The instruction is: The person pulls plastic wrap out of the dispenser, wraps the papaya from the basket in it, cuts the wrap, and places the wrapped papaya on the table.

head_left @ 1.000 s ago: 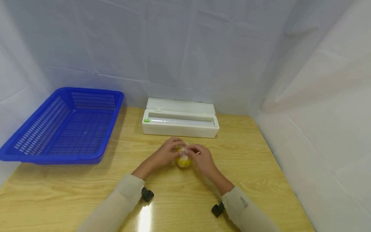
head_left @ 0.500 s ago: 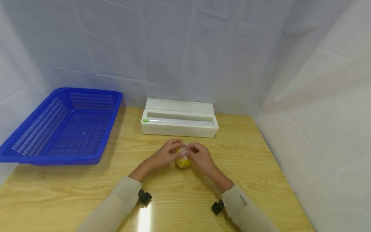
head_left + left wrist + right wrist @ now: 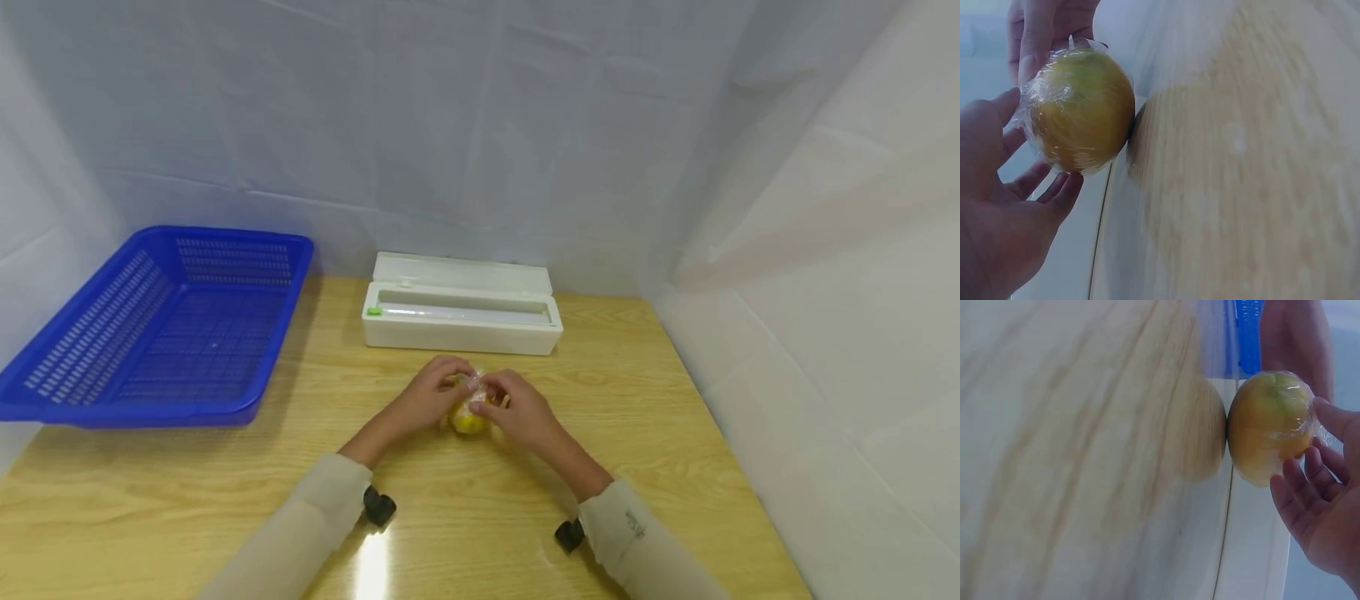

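A pale wooden bench, walled by white sheets, carries a blue basket and white film dispenser. Both hands, left hand and right hand, pinch film around a yellow fruit resting mid-bench. Little has changed; the hands have closed slightly tighter.

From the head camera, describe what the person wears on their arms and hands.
Both hands, the left hand and the right hand, are bare, without gloves. Each arm wears a long beige sleeve ending near the wrist. A small black device sits beside each cuff, and the right cuff carries a small dark marking too tiny to read.
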